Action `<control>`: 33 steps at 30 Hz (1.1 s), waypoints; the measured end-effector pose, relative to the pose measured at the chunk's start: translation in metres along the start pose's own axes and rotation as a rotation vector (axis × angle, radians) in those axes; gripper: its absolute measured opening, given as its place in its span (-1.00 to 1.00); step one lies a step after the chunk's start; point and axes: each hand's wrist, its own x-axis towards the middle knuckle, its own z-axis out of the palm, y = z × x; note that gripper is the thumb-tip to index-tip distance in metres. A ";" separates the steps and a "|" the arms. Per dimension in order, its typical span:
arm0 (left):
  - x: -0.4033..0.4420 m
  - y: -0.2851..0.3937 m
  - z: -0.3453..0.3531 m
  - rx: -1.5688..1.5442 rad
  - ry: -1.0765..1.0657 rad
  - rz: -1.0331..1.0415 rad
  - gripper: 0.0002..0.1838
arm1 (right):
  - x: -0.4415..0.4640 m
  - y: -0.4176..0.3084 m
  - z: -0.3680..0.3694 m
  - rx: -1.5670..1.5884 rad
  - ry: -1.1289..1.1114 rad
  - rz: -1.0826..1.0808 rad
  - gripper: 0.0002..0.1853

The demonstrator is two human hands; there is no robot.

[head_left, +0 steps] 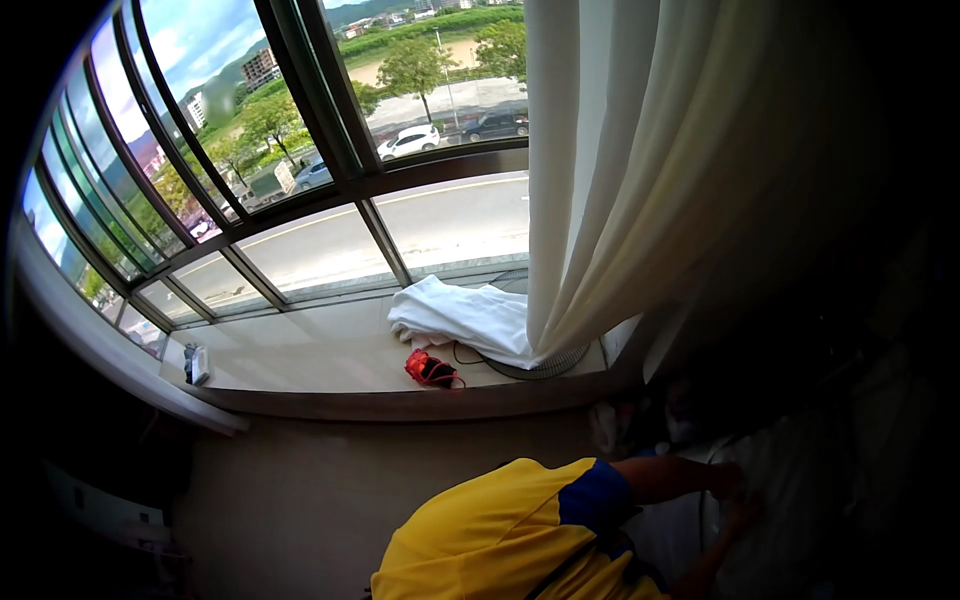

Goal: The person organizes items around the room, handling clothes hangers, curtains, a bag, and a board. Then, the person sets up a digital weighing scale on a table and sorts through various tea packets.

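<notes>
Low in the head view is my own yellow shirt (470, 540) with a blue sleeve (595, 497), and both forearms stretch toward the dark right side. My left hand (728, 481) is the upper one. Just below it is my right hand (742, 515), close to the left. Both are over a dim, pale grey, cloth-like mass (790, 500), whose kind is lost in shadow. The fingers blur into the dark, so their grip and anything between them cannot be made out.
A window sill (300, 350) holds white cloth (455, 315), a red and black item with a cord (430, 369), a round dark mesh piece (550, 365) and a small white object (197, 364). A pale curtain (610, 180) hangs beside the barred window (340, 190).
</notes>
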 end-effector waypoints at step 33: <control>-0.002 0.099 0.005 0.387 0.183 -0.073 -0.59 | 0.002 0.059 -0.144 -0.030 0.256 0.707 -0.36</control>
